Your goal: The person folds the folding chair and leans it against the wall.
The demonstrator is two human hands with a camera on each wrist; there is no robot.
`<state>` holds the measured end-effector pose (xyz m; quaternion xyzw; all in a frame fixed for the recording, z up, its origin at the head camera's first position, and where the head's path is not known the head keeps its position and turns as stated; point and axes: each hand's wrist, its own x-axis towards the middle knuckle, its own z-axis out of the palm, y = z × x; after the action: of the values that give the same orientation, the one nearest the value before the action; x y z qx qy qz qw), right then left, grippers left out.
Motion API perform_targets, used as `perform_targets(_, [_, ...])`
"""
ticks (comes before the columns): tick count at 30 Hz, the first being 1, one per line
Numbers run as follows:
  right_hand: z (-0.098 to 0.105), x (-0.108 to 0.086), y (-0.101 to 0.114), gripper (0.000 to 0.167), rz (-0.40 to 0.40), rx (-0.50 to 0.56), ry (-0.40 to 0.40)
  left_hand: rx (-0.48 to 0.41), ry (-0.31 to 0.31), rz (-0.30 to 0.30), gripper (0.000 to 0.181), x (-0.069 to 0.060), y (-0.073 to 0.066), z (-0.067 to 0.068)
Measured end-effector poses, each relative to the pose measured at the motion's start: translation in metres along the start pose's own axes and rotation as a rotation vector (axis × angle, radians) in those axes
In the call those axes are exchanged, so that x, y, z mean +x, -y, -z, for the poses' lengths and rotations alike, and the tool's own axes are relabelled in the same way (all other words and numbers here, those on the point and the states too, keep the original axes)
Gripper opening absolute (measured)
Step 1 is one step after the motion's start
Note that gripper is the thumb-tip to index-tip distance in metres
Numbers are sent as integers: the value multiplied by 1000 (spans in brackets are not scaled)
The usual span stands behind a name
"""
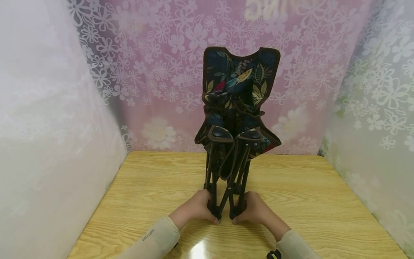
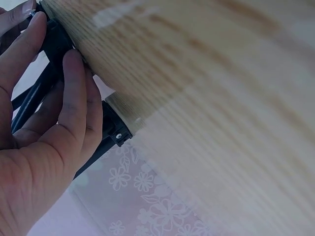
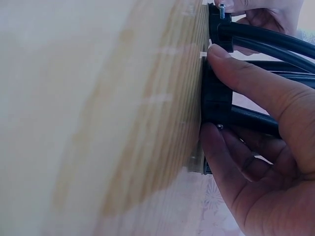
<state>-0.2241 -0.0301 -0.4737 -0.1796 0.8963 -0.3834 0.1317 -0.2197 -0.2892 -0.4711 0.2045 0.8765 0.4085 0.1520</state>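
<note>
A partly folded camping chair (image 1: 240, 79) stands upright on the table, its dark fabric printed with coloured leaves and edged in brown. Below the fabric, black metal legs (image 1: 229, 187) cross and end in black plastic feet. My left hand (image 1: 198, 207) grips the near left foot (image 2: 56, 42), thumb and fingers on either side of it. On the other side, my right hand (image 1: 255, 208) holds the near right foot (image 3: 216, 96) between thumb and fingers. Another foot (image 2: 115, 123) shows beyond the left hand. A small screw (image 3: 222, 11) sticks out of the left foot in the right wrist view.
The wood-grain table (image 1: 145, 180) lies under the chair and reflects light near its front edge. Behind it hangs a pink flowered curtain (image 1: 155, 72). Pale sheets close off the left side (image 1: 42, 126) and the right side (image 1: 381, 118).
</note>
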Motion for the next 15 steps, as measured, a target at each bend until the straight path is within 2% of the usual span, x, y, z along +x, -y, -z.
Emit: perform_targets(15, [-1, 0, -2, 44, -24, -23, -15, 2, -8, 10, 40, 2, 3, -1])
